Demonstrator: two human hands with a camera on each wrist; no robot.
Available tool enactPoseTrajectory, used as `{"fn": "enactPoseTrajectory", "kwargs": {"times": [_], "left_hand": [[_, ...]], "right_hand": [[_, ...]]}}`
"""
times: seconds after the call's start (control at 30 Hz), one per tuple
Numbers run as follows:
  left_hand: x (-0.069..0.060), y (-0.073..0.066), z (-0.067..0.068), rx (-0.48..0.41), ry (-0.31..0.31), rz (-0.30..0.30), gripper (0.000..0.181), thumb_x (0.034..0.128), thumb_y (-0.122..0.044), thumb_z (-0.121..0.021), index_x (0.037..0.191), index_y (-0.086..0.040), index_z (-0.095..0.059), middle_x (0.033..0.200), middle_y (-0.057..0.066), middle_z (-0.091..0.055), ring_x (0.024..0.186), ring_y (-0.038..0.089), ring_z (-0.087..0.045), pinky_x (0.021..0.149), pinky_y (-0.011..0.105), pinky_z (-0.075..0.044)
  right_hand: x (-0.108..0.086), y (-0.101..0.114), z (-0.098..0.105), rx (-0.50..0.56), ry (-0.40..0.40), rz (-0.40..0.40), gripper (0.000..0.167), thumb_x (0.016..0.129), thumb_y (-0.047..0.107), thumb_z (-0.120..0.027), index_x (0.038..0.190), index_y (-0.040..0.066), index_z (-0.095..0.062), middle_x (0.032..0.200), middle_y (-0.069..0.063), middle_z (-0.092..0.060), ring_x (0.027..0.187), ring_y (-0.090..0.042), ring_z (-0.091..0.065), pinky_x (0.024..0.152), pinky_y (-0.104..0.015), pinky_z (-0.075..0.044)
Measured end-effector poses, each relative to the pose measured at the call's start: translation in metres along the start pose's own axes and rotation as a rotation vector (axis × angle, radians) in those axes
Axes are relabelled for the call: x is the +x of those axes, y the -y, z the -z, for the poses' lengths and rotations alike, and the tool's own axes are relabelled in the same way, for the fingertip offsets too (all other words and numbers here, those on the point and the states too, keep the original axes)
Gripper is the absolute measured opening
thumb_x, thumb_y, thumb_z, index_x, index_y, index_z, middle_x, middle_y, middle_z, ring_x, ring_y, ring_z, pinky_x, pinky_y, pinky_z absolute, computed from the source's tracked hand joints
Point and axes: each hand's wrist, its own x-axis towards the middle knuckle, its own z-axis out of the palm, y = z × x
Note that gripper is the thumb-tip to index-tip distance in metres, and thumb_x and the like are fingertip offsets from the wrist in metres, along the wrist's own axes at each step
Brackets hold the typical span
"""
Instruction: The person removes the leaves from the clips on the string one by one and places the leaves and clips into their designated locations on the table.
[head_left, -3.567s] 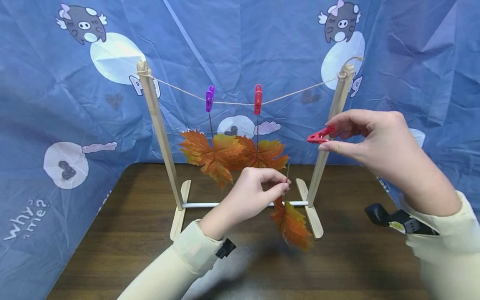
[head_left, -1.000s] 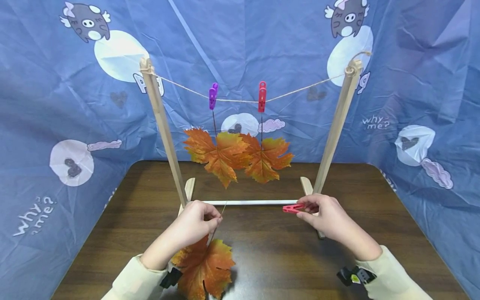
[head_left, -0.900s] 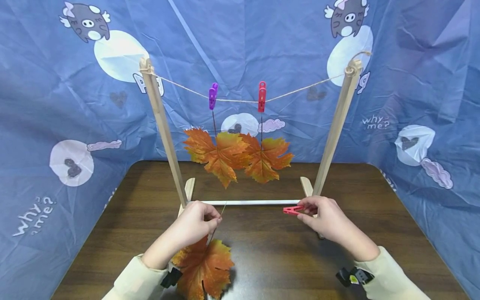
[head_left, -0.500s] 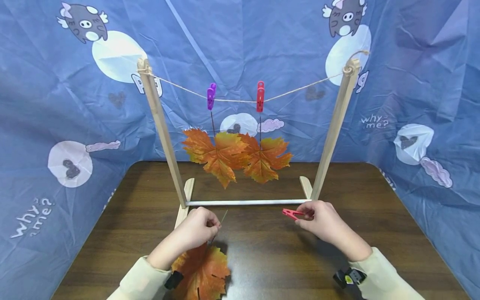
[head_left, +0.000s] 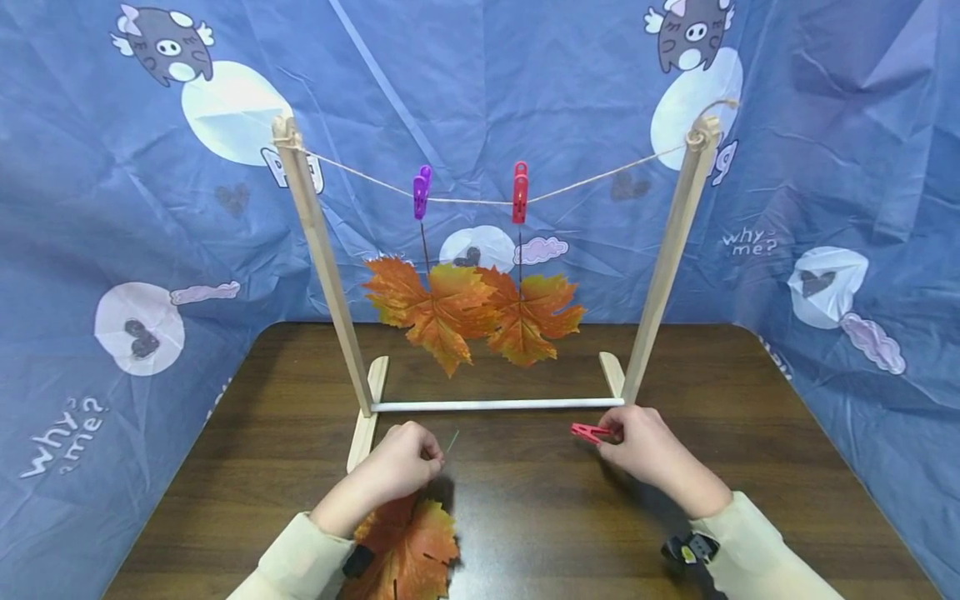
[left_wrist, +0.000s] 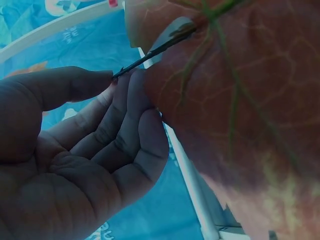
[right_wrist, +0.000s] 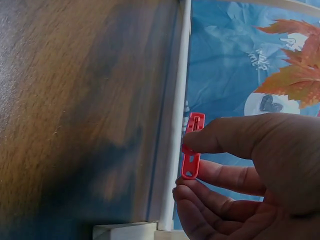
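Currently, the left hand [head_left: 401,460] pinches a leaf [head_left: 414,543] by its stem [left_wrist: 156,52] near six-thirty in the head view; the right hand [head_left: 647,448] pinches a red clip [head_left: 587,431] near four-thirty. Pinch gaps: object-width only. The leaf is likely light and floppy; hold by the presumably stiffer stem.

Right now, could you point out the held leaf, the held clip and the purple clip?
Held leaf [left_wrist: 240,110]: left wrist view, on its broad blade.
Held clip [right_wrist: 190,166]: right wrist view, on its lower half.
Purple clip [head_left: 421,196]: head view, on its middle.
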Motion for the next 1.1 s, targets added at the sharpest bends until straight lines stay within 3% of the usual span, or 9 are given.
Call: {"fn": "enactPoseTrajectory", "kwargs": {"times": [0.37,0.8,1.1], "left_hand": [[0.005,0.011,-0.017,0.004,0.017,0.003,0.014,0.076,0.002,-0.071,0.065,-0.007,-0.072,0.054,-0.008,-0.059,0.052,0.008,-0.053,0.053,0.029,-0.047],[0.007,0.01,-0.03,-0.004,0.087,0.058,0.022,0.0788,0.003,-0.073,0.061,-0.008,-0.068,0.052,-0.009,-0.054,0.048,0.01,-0.052,0.051,0.028,-0.047],[0.009,0.009,-0.035,0.016,0.087,0.022,0.021,0.0786,0.003,-0.074,0.062,-0.007,-0.068,0.056,-0.006,-0.056,0.052,0.01,-0.052,0.053,0.029,-0.047]], "right_hand": [[0.005,-0.007,-0.01,-0.045,-0.001,0.01,0.013,0.077,0.008,-0.085,0.081,0.007,-0.073,0.066,0.007,-0.057,0.06,-0.013,-0.05,0.057,-0.036,-0.044],[0.009,-0.011,-0.018,-0.107,0.043,-0.021,0.014,0.076,0.006,-0.085,0.082,0.004,-0.072,0.069,0.001,-0.06,0.063,-0.017,-0.054,0.062,-0.04,-0.048],[0.009,-0.015,-0.021,-0.102,0.057,-0.021,0.014,0.076,0.006,-0.085,0.081,0.004,-0.072,0.07,0.001,-0.06,0.064,-0.015,-0.054,0.062,-0.039,-0.049]]}}
